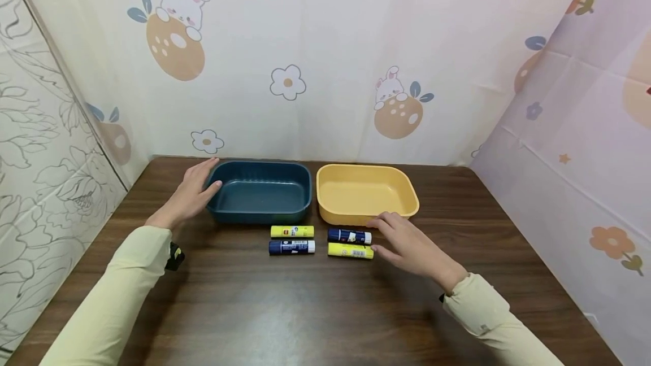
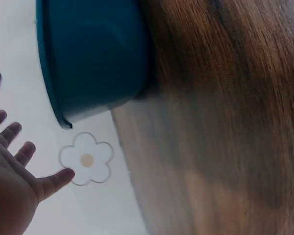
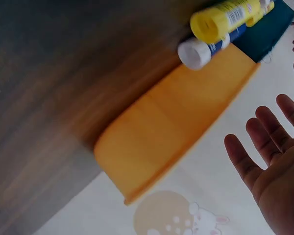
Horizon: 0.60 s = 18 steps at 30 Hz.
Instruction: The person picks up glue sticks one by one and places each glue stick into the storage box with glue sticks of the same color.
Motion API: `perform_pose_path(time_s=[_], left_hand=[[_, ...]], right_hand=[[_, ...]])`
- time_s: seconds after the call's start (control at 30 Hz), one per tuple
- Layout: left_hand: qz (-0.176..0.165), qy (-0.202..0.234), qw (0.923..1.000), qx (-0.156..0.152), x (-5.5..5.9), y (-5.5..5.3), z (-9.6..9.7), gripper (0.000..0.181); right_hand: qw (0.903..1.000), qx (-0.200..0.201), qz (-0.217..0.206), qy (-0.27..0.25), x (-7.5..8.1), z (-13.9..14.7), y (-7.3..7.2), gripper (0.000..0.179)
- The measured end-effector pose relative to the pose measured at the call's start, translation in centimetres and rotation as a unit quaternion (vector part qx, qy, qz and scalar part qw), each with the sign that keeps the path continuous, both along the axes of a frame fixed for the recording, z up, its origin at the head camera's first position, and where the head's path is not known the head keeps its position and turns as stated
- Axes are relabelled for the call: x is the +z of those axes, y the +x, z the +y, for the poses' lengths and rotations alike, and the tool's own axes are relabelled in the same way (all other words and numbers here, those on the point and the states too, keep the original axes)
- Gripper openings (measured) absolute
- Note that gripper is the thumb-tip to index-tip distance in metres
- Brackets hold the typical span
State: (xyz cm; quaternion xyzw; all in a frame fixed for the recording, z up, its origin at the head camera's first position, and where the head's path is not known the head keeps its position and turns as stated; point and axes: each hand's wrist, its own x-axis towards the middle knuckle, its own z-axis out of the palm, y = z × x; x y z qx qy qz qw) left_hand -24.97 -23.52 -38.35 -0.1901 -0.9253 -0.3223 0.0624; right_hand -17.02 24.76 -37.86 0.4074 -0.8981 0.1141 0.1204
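Hands: two in count, both bare, neither with a hold on anything
Left hand (image 1: 192, 192): spread and fairly straight in the fingers, with a wide gap to the thumb; holding nothing; set at the left end of the teal tub (image 1: 261, 196), with fingertips by its far left corner and thumb tip over the left rim; cannot tell whether touching
Right hand (image 1: 409, 244): relaxed, slightly bent in the fingers, thumb well apart from them; holding nothing; fingertips at the near wall of the yellow tub (image 1: 363, 194), thumb tip just beside the right end of the near right yellow glue stick (image 1: 350, 251); cannot tell whether touching either
Tubs: two, one teal and one yellow, side by side with a narrow gap; teal just right of the left fingers, yellow just beyond the right fingertips
Glue sticks: four, two yellow and two navy, lying flat in two pairs, all between left and right fingers
Left pair: one far left yellow glue stick (image 1: 292, 231) and one near left navy glue stick (image 1: 291, 248), well to the right of the left thumb, in front of the teal tub
Right pair: one far right navy glue stick (image 1: 348, 236) beyond the yellow one, just left of the right fingertips
White caps: two, one on the right end of each navy stick
Sleeves (image 1: 117, 287): two, pale yellow, behind the fingers
Table (image 1: 254, 298): one, dark wood grain, beneath the fingers
Wall cloth (image 1: 330, 33): beyond the fingers, printed with rabbits, oranges and flowers
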Motion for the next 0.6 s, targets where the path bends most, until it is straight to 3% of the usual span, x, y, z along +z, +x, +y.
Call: perform_pose_path(time_s=[0.27, 0.6], left_hand=[[-0.042, 0.066, 0.9969, 0.013, -1.0, -0.8, -0.4, 0.062], [-0.078, 0.089, 0.9925, 0.029, -2.1, -1.1, -0.9, 0.065]], right_hand=[[0.9998, 0.002, -0.016, 0.010, -1.5, -0.3, 0.2, 0.039], [0.9980, -0.016, -0.021, 0.057, -2.7, -0.8, 0.5, 0.037]])
